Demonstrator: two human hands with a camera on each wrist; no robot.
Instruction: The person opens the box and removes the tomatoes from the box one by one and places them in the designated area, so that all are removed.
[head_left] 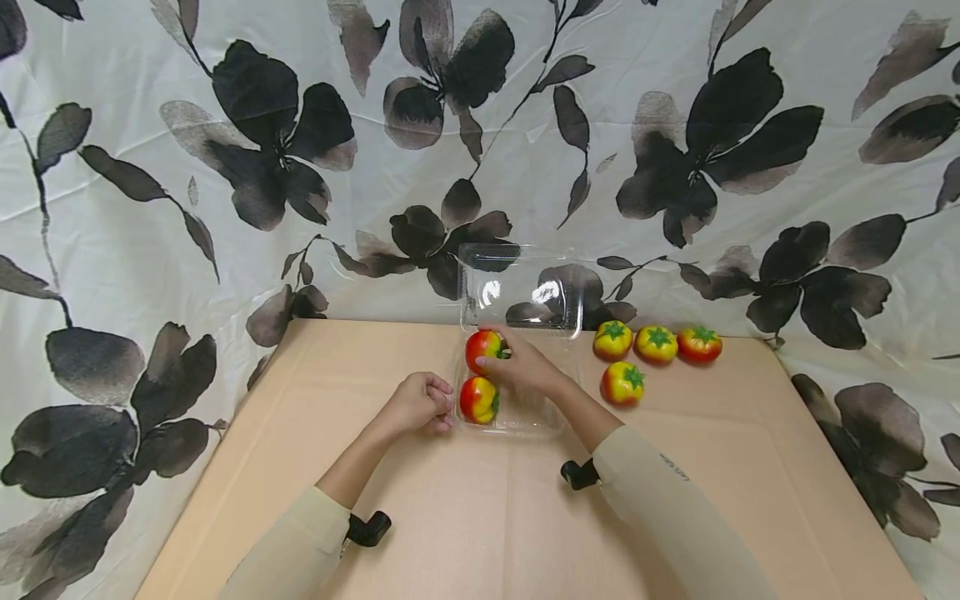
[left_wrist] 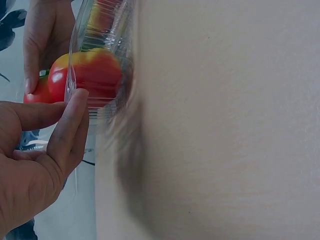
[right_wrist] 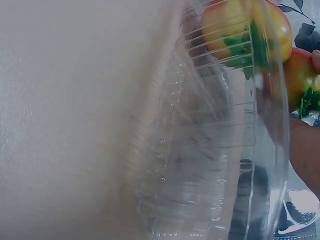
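Observation:
A clear plastic clamshell container [head_left: 531, 414] lies on the table with its lid [head_left: 521, 287] raised at the back. My left hand [head_left: 418, 403] pinches the container's left rim between thumb and fingers, as the left wrist view shows. My right hand [head_left: 528, 364] reaches over the container and grips a red-and-yellow tomato [head_left: 480, 345] with a green top at the back left corner. Just in front of it, a second tomato [head_left: 477, 400] sits inside the container, its green top turned to the right. The right part of the container holds no tomato.
Right of the container stand several more tomatoes: three in a back row, including a yellow one [head_left: 612, 340] and a redder one [head_left: 699, 345], and one [head_left: 622, 383] in front. A floral cloth [head_left: 555, 192] hangs behind the tan tabletop [head_left: 465, 517].

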